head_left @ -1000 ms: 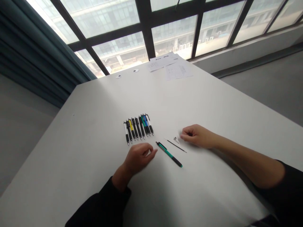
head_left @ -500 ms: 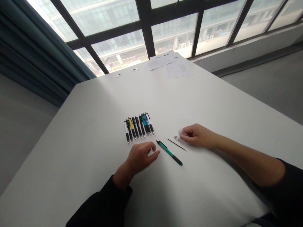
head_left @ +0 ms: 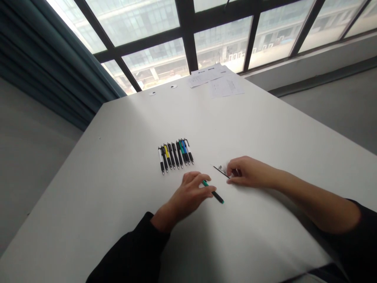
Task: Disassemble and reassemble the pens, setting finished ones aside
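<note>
The left hand (head_left: pixel 188 195) hangs palm-down near the middle, fingers curled and reaching right, with a black sleeve (head_left: pixel 129 251) up to its wrist. The right hand (head_left: pixel 246 171) comes in from the right, fingers bunched and pointing left, its bare forearm (head_left: pixel 312 208) stretched out behind it.

Printed papers (head_left: pixel 225 87) lie on the white table (head_left: pixel 123 165) near its far end.

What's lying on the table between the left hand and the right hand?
In the head view, a thin black refill and a small metal piece lie at the right hand's fingers; a green pen pokes out from the left hand.
</note>
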Motion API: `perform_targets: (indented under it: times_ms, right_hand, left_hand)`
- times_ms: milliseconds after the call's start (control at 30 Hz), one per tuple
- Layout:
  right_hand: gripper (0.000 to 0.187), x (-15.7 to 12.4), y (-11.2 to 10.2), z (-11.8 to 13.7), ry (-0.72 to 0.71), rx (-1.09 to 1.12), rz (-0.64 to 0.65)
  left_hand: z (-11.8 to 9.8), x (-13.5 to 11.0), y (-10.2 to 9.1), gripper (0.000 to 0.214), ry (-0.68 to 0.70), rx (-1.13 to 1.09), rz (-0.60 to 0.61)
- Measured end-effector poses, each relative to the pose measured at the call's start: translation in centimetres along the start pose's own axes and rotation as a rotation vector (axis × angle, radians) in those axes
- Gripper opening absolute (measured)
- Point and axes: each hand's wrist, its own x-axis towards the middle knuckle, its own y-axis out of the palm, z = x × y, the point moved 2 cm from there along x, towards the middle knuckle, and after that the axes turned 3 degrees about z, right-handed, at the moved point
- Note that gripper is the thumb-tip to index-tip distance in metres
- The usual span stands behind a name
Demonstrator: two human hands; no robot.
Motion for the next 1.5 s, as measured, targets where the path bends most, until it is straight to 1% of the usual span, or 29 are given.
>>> perform_targets:
  times_ms: [100, 167, 233, 300, 333, 400, 467, 533, 633, 700, 867, 967, 1033, 1133, 1367, 1500]
  right_hand:
    - [0.01, -0.3, -0.2, 0.1, -0.008, -0.039, 0.045]
    - [0.011, -0.5, -0.3, 0.1, -0.03, -0.066, 0.057]
    - [0.01, -0.6, -0.2, 0.1, -0.062, -0.083, 0.075]
    - [0.008, -0.8, -0.1, 0.1, -0.087, -0.051, 0.108]
    - [0.007, -0.8, -0.2, 0.2, -0.095, -0.014, 0.123]
    - [0.006, -1.0, -0.3, 0.3, -0.092, 0.085, 0.134]
    - [0.006, -1.1, -0.5, 0.4, -0.069, 0.196, 0.127]
    - [0.005, -1.2, -0.6, 0.4, -0.039, 0.319, 0.123]
    - [0.017, -0.8, -0.2, 0.1, -0.029, 0.527, 0.084]
    - [0.024, -0.4, 0.1, -0.4, -0.038, 0.672, 0.023]
    - [0.03, 0.7, 1.3, -1.9, -0.103, 1.012, -0.102]
    - [0.029, 1.1, 1.8, -2.4, -0.148, 1.212, -0.112]
    - [0.03, 1.1, 1.9, -2.4, -0.157, 1.308, -0.092]
    - [0.033, 1.1, 2.0, -2.2, -0.142, 1.383, -0.076]
    - [0.032, 1.3, 2.0, -2.4, -0.024, 1.488, -0.214]
    - [0.031, 1.5, 2.1, -2.5, -0.021, 1.523, -0.222]
  left_hand:
    - [0.5, -0.2, -0.3, 0.009, -0.04, -0.098, -0.045]
    - [0.9, -0.5, -0.8, 0.011, -0.089, -0.225, -0.128]
    - [1.4, -0.9, -1.1, 0.015, -0.22, -0.424, -0.234]
    - [2.0, -1.3, -1.1, 0.022, -0.42, -0.697, -0.306]
    - [2.2, -1.5, -0.9, 0.026, -0.521, -0.851, -0.302]
    - [2.6, -1.7, -0.4, 0.036, -0.675, -1.143, -0.225]
    - [2.8, -1.7, -0.1, 0.047, -0.746, -1.333, -0.122]
    - [3.0, -1.5, -0.2, 0.05, -0.769, -1.408, -0.057]
    - [3.2, -1.3, -0.5, 0.047, -0.78, -1.428, 0.004]
    - [3.2, -1.2, -0.5, 0.045, -0.776, -1.425, 0.035]
    - [3.1, -1.3, -0.4, 0.043, -0.747, -1.411, 0.099]
    - [3.0, -1.3, -0.4, 0.041, -0.73, -1.389, 0.113]
    - [3.0, -1.3, -0.5, 0.041, -0.718, -1.365, 0.121]
    - [3.0, -1.2, -0.5, 0.043, -0.705, -1.336, 0.129]
    - [3.2, -1.6, -0.3, 0.045, -0.695, -1.201, 0.159]
    - [3.2, -1.7, -0.3, 0.04, -0.71, -1.189, 0.197]
